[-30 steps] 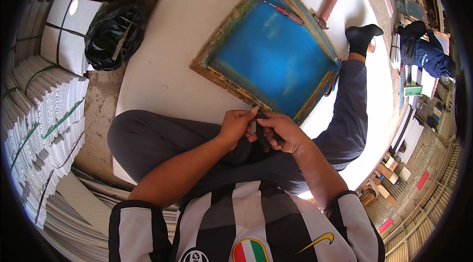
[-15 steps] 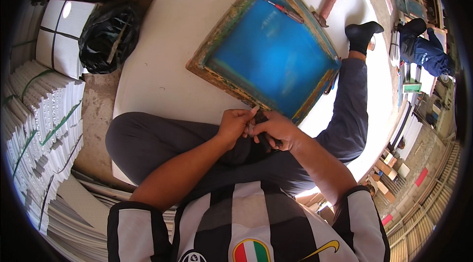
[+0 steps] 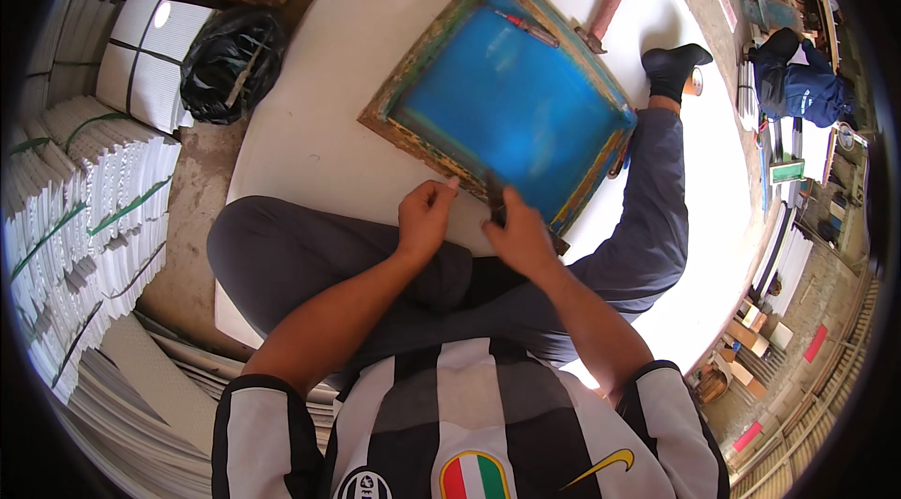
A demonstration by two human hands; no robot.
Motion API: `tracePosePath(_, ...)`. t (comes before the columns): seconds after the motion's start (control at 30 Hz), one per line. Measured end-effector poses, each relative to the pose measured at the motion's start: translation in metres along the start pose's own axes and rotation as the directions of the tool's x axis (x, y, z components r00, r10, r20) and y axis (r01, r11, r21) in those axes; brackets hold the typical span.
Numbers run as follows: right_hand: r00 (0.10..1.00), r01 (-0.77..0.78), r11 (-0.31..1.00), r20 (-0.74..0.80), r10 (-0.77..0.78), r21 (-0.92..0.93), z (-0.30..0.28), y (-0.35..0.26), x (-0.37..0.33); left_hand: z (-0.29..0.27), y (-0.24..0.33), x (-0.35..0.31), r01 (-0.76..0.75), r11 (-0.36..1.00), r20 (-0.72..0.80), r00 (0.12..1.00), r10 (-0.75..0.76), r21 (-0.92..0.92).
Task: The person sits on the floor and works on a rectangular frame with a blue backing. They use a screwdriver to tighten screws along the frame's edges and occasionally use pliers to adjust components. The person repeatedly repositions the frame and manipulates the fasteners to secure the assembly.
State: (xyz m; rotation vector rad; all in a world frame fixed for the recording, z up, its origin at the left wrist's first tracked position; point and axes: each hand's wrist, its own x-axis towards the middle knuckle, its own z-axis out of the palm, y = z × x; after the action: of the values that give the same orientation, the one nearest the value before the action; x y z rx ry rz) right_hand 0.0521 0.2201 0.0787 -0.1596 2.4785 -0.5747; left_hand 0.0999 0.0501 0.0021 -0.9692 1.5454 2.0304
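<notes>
A wooden frame (image 3: 419, 148) with a blue mesh panel (image 3: 507, 95) stretched in it lies tilted in front of my crossed legs. My right hand (image 3: 524, 238) is closed round a dark pliers-like tool (image 3: 495, 191), blurred by motion, whose tip is at the frame's near edge. Left of it, my left hand (image 3: 427, 214) is pinched, thumb and forefinger together, just short of that edge; what it holds, if anything, is too small to make out. A screwdriver (image 3: 530, 29) with a red and dark handle rests on the panel's far side.
Beyond the frame, a hammer (image 3: 605, 11) lies on the white board (image 3: 310, 114) under me. A tape roll (image 3: 694, 81) is by my foot. At left stand a black plastic bag (image 3: 230, 62) and strapped stacks of white sheets (image 3: 89, 189). Another person (image 3: 805, 91) works at far right.
My hands have drawn apart from each other. The right one has lifted the dark tool to the frame's near edge, and the left has shifted up and left.
</notes>
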Motion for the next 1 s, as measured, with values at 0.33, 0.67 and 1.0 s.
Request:
tracePosePath(0.33,0.944,-0.127,0.813,-0.32,-0.076,-0.568,-0.037,0.063,0.083,0.005,0.009,-0.029,-0.52,0.092,0.431,0.784,0.447,0.849)
tracePosePath(0.67,0.816,0.177,0.821,-0.386,-0.431,-0.543,-0.047,0.053,0.14,0.008,0.002,-0.036,-0.467,-0.231,0.513,0.673,0.533,0.853)
tracePosePath(1.0,0.687,0.315,0.741,-0.396,-0.609,-0.593,-0.062,0.026,0.252,-0.014,0.025,-0.014,-0.31,0.292,0.034,0.736,0.676,0.905)
